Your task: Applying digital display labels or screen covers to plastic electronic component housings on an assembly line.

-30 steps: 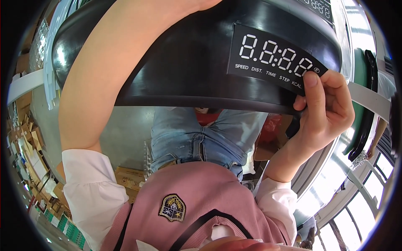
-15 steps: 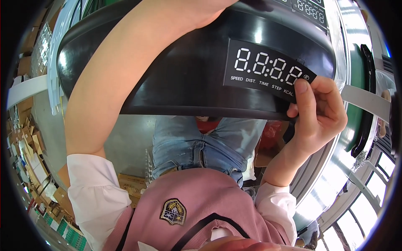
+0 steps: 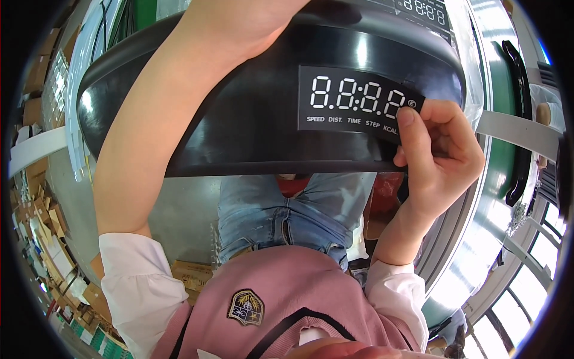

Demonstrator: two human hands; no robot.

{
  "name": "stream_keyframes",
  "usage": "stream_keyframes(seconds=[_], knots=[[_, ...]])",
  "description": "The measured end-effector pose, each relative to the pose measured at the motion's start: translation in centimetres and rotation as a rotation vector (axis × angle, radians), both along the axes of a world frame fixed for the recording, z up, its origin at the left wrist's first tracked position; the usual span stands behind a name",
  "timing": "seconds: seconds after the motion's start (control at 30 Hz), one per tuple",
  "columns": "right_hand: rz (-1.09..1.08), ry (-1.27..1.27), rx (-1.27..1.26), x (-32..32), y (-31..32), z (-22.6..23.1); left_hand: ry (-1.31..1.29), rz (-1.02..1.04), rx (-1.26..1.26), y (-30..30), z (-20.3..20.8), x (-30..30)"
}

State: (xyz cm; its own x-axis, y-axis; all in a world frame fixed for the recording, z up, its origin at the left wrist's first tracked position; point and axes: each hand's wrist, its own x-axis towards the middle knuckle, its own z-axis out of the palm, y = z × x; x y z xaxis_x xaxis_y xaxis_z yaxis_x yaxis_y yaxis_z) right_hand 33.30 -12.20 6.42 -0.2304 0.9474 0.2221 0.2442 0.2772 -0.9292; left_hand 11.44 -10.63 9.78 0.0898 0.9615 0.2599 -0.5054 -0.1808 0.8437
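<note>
A glossy black curved plastic cover [image 3: 239,119] lies across the work area in front of me. A dark rectangular display label [image 3: 353,125], with white segmented digits and small lettering, is over the cover's right part. My right hand [image 3: 439,143] pinches the label's right end between thumb and fingers, and that end curves up slightly. Whether its left end touches the cover, I cannot tell. My left arm reaches across the cover's left part; my left hand [image 3: 263,27] is at the top edge of the picture, its fingers out of sight.
More display labels [image 3: 424,12] lie beyond the cover at the upper right. A green conveyor belt [image 3: 499,161] with a long black part [image 3: 517,119] on it runs along the right. Cardboard boxes [image 3: 57,233] clutter the floor at the far left.
My right hand and the label have shifted left over the cover, and the label lies more level. My left hand has moved slightly left too. The view has shifted a little.
</note>
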Motion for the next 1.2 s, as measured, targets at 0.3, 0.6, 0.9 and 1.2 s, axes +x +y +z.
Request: stream_keyframes(seconds=[0.3,0.6,0.9,1.2], knots=[[0.034,-0.093,0.114,0.2,0.5,-0.4,-0.226,-0.184,0.146,2.0,-2.0,0.1],[0.038,-0.442,0.485,0.1,1.5,0.4,-0.316,-0.283,0.319,3.7,-4.1,0.3],[-0.018,-0.695,0.558,3.0,3.5,1.6,0.846,0.249,0.156,1.6,-1.4,1.8],[-0.085,-0.407,0.510,4.2,2.0,-0.9,1.777,0.202,0.159,-2.9,1.0,-0.5]])
